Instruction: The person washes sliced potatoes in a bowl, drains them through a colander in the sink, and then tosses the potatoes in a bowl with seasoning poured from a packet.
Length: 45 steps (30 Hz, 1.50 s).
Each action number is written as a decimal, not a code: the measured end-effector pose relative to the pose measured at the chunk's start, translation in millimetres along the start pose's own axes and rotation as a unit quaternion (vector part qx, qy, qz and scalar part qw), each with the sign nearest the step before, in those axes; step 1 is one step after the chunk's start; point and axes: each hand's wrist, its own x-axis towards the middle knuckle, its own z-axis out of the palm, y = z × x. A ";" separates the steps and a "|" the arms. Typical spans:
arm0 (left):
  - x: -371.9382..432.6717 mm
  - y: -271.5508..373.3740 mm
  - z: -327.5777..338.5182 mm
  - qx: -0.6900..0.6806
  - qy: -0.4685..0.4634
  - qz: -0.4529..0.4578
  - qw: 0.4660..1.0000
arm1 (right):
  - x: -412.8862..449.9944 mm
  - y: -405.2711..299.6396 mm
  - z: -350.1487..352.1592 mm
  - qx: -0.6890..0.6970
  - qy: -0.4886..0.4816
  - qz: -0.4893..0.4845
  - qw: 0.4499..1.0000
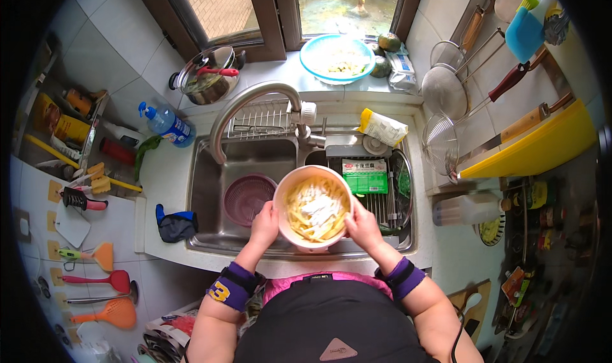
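Between my two hands is a round white bowl [285, 231], raised over the front of the double sink. Pale yellow strips [299, 195], cut like fries, fill it, with white powder [320, 207] lying over their middle. My left hand [264, 225] grips the bowl's left rim, and my right hand [366, 224] grips the right side; some fingers are hidden behind the bowl. Just left of the bowl, a purple plastic colander [244, 200] sits in the left basin [208, 210]. To the right, a green and white food package [365, 176] lies on the rack over the right basin.
A curved faucet [253, 90] arches above the left basin. An opened yellow and white bag [384, 126] lies behind the rack. On the sill stand a blue-rimmed basin [306, 59] and a lidded pot [203, 88]. Strainers [444, 92] hang at right; a soap bottle [167, 126] stands left.
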 end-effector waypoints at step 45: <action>-7.3 -6.6 22.6 -0.122 -0.021 0.057 0.991 | 4.7 23.4 -8.7 -0.009 0.061 -0.169 0.984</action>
